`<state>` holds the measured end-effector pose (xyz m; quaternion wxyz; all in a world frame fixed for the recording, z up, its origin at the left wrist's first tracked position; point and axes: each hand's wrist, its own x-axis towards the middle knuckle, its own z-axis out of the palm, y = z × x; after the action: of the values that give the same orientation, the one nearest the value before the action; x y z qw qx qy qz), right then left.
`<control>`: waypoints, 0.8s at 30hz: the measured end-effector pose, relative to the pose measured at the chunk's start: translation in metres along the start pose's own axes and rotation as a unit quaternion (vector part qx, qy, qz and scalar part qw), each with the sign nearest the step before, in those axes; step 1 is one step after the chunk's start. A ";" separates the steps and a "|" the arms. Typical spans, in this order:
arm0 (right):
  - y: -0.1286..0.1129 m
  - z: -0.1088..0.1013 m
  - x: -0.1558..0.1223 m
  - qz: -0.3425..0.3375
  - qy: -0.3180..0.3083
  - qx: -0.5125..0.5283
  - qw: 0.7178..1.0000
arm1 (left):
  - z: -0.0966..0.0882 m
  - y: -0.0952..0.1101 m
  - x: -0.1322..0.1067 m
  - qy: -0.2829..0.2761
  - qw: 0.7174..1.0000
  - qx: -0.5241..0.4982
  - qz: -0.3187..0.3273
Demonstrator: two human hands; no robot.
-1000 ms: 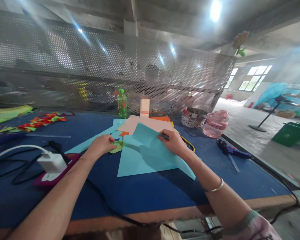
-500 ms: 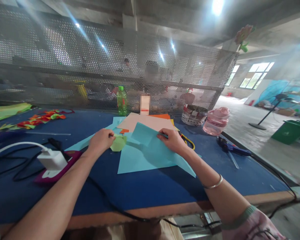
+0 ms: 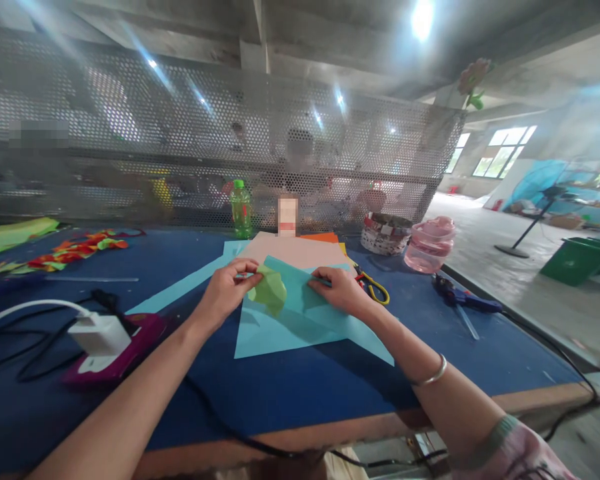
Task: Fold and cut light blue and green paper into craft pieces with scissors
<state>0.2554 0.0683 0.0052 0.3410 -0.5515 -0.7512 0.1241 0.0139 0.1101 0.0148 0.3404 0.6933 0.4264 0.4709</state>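
Observation:
My left hand (image 3: 233, 287) pinches a small light-green paper cutout (image 3: 270, 291) by its upper left edge. The cutout hangs over a sheet of light-blue paper (image 3: 280, 340). My right hand (image 3: 336, 288) is closed on the raised flap of that blue sheet, thumb and fingers pressed together. Behind the hands lies a pale pink sheet (image 3: 297, 250), with an orange sheet (image 3: 321, 237) showing at its back edge. Yellow-handled pliers or scissors (image 3: 377, 288), partly hidden, rest just right of my right hand.
A white charger (image 3: 100, 337) is plugged into a purple power strip (image 3: 143, 340) at left. A green bottle (image 3: 241, 210), a woven basket (image 3: 386, 233) and a pink jug (image 3: 430, 245) stand along the back. A blue glue gun (image 3: 465, 295) lies at right.
My left hand has moved right, bringing the green cutout over the blue sheet. My right hand keeps hold of the blue flap, which sits slightly lower. The view has tilted a little.

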 end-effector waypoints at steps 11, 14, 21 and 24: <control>-0.006 0.002 -0.002 0.003 -0.019 0.001 1.000 | 0.008 -0.016 -0.002 0.022 1.000 -0.002 -0.018; -0.006 0.003 -0.003 0.003 -0.024 0.006 1.000 | 0.008 -0.016 -0.002 0.035 0.999 0.002 -0.022; -0.007 0.004 -0.003 0.007 -0.031 0.003 0.999 | 0.008 -0.015 -0.003 0.052 0.998 0.004 -0.028; -0.007 0.004 -0.003 0.004 -0.032 -0.002 0.999 | 0.008 -0.014 -0.003 0.055 0.998 -0.002 -0.027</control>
<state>0.2481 0.0642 0.0049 0.3155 -0.5505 -0.7599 0.1416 0.0167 0.1122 -0.0013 0.3303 0.6540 0.4618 0.4998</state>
